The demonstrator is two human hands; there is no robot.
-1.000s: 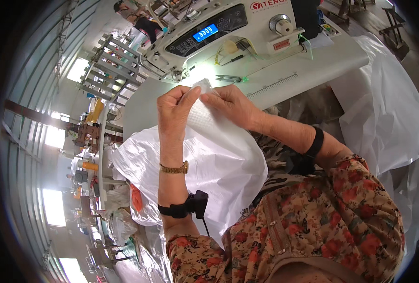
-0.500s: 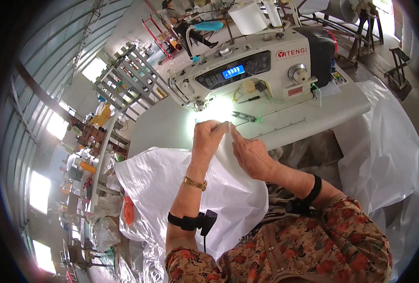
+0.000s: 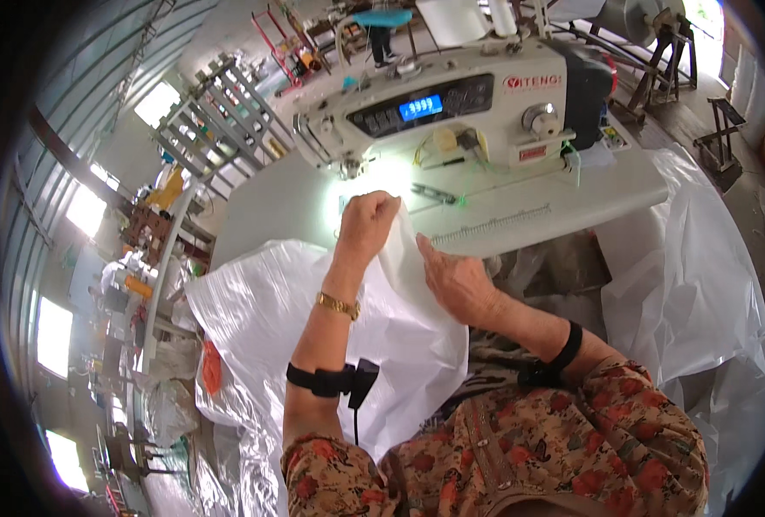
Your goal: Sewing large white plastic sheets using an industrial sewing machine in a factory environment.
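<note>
Steadily, I watched the left hand (image 3: 368, 222), raised below the sewing machine (image 3: 503, 112), pinch the white plastic sheet (image 3: 404, 345); the right hand (image 3: 462, 286) pointed upward beside it, its grip unclear to me. Glossy and creased, the sheet draped lapward.

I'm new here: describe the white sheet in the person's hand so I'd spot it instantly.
Find the white sewing machine, then its pale table's near edge. There, the left hand grips the narrow top of a white sheet spreading down toward the lap. Its held tip sets it apart from the white sheeting at the table's right end.
</note>
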